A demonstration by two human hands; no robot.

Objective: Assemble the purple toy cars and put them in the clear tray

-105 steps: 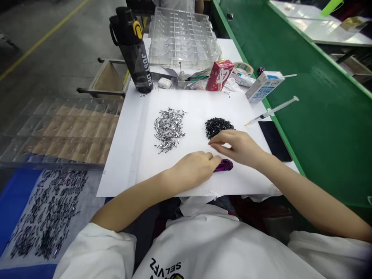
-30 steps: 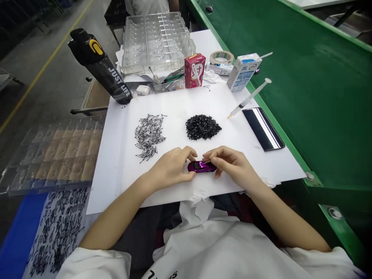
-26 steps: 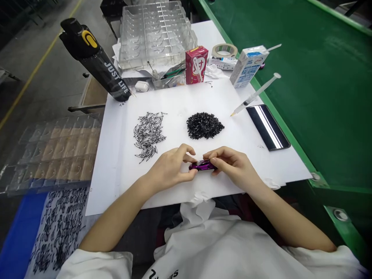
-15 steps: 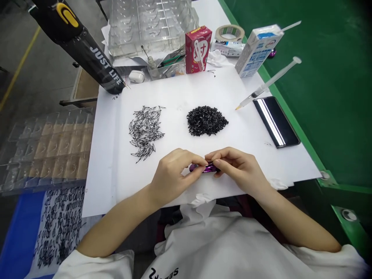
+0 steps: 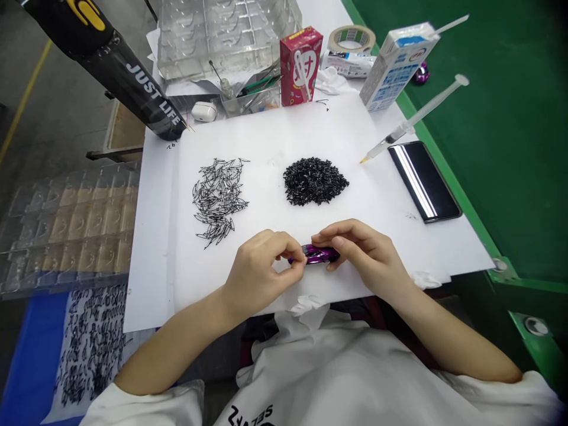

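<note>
A small glossy purple toy car sits low over the white paper sheet, gripped from both ends. My right hand pinches it between thumb and fingers, covering its right half. My left hand holds its left end with the fingertips. Part of the car is hidden by my fingers. Above my hands on the sheet lie a loose pile of thin silvery-black pins and, to its right, a dense heap of small black pieces.
At the sheet's far edge stand a black bottle, clear plastic tray, red box, tape roll and carton. A syringe and phone lie rightward, beside a green bench surface.
Both hands have closed in on the car since it lay under my left hand. My left fingers have shifted toward its left end, showing more of the car. The view has tilted slightly.
</note>
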